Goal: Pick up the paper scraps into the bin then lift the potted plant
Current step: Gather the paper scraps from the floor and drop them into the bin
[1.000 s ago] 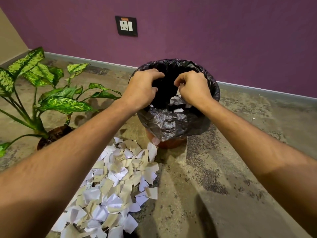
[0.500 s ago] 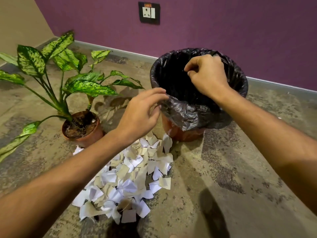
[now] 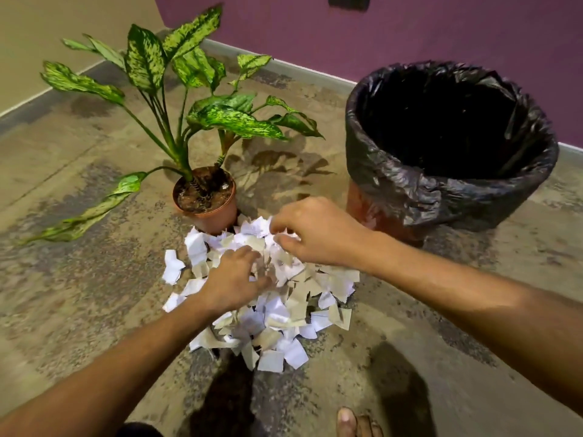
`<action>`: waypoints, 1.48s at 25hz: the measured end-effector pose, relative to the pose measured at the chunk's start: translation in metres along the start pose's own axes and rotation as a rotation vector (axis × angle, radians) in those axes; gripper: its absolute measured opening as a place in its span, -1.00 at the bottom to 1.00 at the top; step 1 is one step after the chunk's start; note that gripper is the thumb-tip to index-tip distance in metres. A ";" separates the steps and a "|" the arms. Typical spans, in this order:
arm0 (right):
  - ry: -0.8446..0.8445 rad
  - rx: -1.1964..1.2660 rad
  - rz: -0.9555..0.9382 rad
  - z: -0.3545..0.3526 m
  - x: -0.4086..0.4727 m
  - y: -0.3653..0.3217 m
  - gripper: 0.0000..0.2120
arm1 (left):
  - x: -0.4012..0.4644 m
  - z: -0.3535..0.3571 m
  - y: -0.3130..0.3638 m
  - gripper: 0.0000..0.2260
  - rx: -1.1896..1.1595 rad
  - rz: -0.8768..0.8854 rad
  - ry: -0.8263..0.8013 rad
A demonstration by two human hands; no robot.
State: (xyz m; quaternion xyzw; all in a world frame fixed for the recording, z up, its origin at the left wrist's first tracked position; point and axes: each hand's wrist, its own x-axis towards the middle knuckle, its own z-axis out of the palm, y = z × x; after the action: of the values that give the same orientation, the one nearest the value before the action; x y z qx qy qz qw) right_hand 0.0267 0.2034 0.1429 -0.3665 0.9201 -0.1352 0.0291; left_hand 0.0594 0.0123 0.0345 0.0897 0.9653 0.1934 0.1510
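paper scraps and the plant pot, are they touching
Touching. In the head view the far edge of the paper scraps lies against the base of the plant pot.

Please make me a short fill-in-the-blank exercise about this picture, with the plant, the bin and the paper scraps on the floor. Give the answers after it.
1. Both hands, the left hand and the right hand, reach into the pile of paper ____.
2. The bin is lined with a ____ plastic bag.
3. The plant stands to the ____ of the bin in this view.
4. The scraps lie on the ____.

Answers: scraps; black; left; floor
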 end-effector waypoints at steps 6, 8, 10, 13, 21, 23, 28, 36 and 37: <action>-0.438 -0.130 -0.074 0.100 -0.034 0.010 -0.13 | -0.021 0.017 -0.039 0.13 0.116 -0.170 -0.472; -0.484 -0.134 -0.059 0.123 -0.043 0.009 0.07 | -0.030 0.023 -0.039 0.18 0.193 -0.189 -0.515; -0.490 -0.105 -0.053 0.141 -0.049 0.004 0.18 | -0.039 0.025 -0.038 0.16 0.259 -0.228 -0.525; -0.508 -0.020 -0.046 0.159 -0.054 -0.011 0.26 | -0.051 0.033 -0.037 -0.04 0.470 -0.179 -0.501; -0.496 -0.059 -0.002 0.175 -0.050 -0.029 -0.07 | -0.053 0.048 -0.032 -0.10 0.160 -0.294 -0.317; -0.456 -0.077 -0.013 0.172 -0.045 -0.021 -0.19 | -0.047 0.049 -0.031 -0.22 0.121 -0.287 -0.281; -0.356 -0.118 0.015 0.160 -0.038 0.008 -0.30 | -0.026 0.044 -0.024 -0.44 0.022 -0.239 -0.146; -0.256 -0.006 0.155 0.139 -0.038 0.029 -0.41 | 0.000 0.012 -0.021 -0.62 0.080 -0.134 -0.167; -0.244 0.010 0.166 0.137 -0.038 0.030 -0.40 | 0.002 0.009 -0.019 -0.65 0.087 -0.128 -0.163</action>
State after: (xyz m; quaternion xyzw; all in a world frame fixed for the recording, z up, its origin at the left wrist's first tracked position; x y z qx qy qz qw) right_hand 0.0553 0.2188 0.0011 -0.3028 0.9362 -0.0915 0.1535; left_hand 0.0580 -0.0013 0.0187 0.0497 0.9610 0.1335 0.2370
